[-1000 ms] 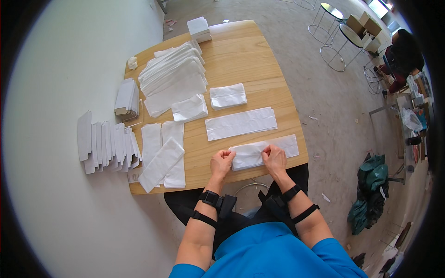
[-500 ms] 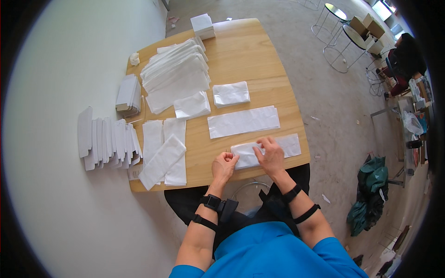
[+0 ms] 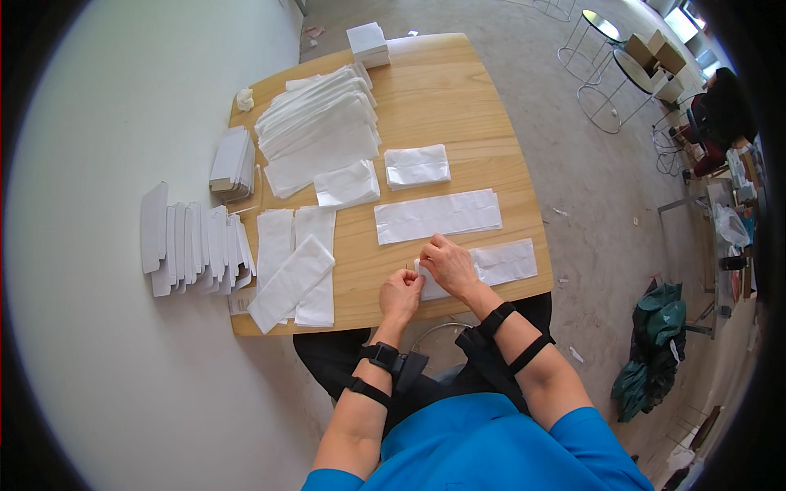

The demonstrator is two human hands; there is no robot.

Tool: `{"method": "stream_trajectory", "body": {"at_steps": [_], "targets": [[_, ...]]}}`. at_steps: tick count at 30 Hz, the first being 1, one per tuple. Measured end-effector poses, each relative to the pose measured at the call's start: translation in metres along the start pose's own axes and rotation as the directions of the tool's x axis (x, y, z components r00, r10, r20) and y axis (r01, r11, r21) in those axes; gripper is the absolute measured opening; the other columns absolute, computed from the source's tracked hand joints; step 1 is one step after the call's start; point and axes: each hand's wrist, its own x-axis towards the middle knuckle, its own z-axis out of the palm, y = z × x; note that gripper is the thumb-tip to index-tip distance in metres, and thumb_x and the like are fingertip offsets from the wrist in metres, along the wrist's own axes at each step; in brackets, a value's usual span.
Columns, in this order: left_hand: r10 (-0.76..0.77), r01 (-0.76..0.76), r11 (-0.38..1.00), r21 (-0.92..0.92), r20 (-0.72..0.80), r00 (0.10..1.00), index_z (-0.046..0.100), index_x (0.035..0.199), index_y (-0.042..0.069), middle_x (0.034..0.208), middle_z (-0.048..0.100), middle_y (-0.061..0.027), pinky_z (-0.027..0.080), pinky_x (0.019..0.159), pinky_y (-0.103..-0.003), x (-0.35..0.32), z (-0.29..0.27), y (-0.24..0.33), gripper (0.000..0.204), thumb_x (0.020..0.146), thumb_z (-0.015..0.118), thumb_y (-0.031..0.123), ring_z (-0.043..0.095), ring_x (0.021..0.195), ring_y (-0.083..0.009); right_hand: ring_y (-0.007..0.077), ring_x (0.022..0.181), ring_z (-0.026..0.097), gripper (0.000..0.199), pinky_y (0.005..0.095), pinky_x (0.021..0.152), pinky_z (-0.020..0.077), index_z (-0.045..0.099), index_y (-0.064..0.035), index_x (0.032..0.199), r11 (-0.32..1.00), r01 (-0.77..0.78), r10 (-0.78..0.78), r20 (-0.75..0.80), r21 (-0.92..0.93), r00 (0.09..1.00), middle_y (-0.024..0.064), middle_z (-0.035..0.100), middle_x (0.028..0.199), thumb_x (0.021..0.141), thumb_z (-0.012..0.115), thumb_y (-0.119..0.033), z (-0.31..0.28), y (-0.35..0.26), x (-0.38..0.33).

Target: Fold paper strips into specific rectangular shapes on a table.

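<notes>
A long white sheet (image 3: 505, 262), partly folded over at its left end, lies along the table's near edge. My left hand (image 3: 401, 295) is closed, thumb and fingers pinching at the sheet's left end. Over the same end bends my right hand (image 3: 450, 266), its fingertips closed at the far left corner and its palm covering part of the fold. Just beyond lies a flat white strip stack (image 3: 438, 217). Farther off are two folded white bundles (image 3: 417, 166) (image 3: 348, 184). Left of my hands, one white strip (image 3: 291, 285) lies slantwise across others.
A fanned pile of white sheets (image 3: 319, 123) covers the far left of the wooden table (image 3: 442, 90), with a small white block stack (image 3: 368, 45) behind. Folded white cartons (image 3: 196, 245) stand by the wall at left. Dark green bags (image 3: 651, 352) lie on the floor right.
My right hand has moved left along the sheet to its left end, beside my left hand. The left hand keeps its pinch there. The whole view has shifted slightly.
</notes>
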Motion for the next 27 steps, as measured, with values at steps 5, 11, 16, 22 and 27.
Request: {"method": "stream_trajectory", "body": {"at_steps": [5,11,16,22,27], "targets": [[-0.003,0.004,0.998,0.062,-0.02,1.0,0.069,0.083,0.009,0.07,0.067,-0.0057,0.05,0.061,-0.035,-0.001,0.001,0.004,0.024,0.076,0.069,0.032,0.065,0.065,-0.0219,0.0322,0.081,0.061,0.01,0.0417,0.068,0.0503,0.061,-0.0072,0.082,0.993,-0.116,0.117,-0.012,0.025,0.993,0.0089,0.058,0.091,0.077,0.067,-0.015,0.005,0.001,-0.002],[-0.014,0.017,0.997,0.072,-0.039,0.999,0.067,0.079,0.006,0.066,0.065,-0.0035,0.048,0.057,-0.03,0.0,0.001,0.002,0.024,0.076,0.07,0.03,0.062,0.059,-0.0157,0.0326,0.081,0.062,0.014,0.0425,0.067,0.0502,0.062,-0.0074,0.086,0.984,-0.128,0.135,-0.055,0.126,0.989,0.0101,0.058,0.093,0.077,0.067,-0.017,0.003,-0.014,-0.006],[-0.001,0.002,0.999,0.047,-0.035,0.999,0.066,0.08,0.007,0.066,0.065,-0.0046,0.049,0.058,-0.033,0.003,0.003,-0.006,0.025,0.076,0.071,0.03,0.063,0.06,-0.0185,0.0309,0.077,0.062,0.015,0.0396,0.066,0.0506,0.062,-0.0061,0.089,0.967,-0.221,0.246,-0.237,0.129,0.94,0.0098,0.06,0.089,0.08,0.066,-0.016,0.006,-0.016,-0.003],[0.021,-0.014,0.985,-0.174,0.039,0.999,0.063,0.093,0.004,0.072,0.067,-0.005,0.049,0.058,-0.029,-0.012,-0.001,0.009,0.022,0.085,0.065,0.025,0.063,0.065,-0.0151,0.0174,0.071,0.065,0.018,0.0282,0.061,0.0519,0.061,-0.0022,0.104,0.693,-0.356,0.567,-0.169,0.627,0.807,0.0086,0.067,0.088,0.089,0.058,-0.011,-0.016,-0.003,-0.052],[0.032,0.154,0.784,-0.601,0.286,0.958,0.059,0.105,0.0,0.088,0.068,-0.0092,0.052,0.063,-0.023,-0.002,0.014,-0.001,0.022,0.096,0.054,0.019,0.065,0.073,-0.0127,0.0139,0.078,0.065,0.018,0.0234,0.066,0.0533,0.06,0.002,0.106,0.281,-0.347,0.681,0.069,0.895,0.729,0.0089,0.066,0.093,0.095,0.05,-0.008,-0.004,0.029,-0.076]]}}
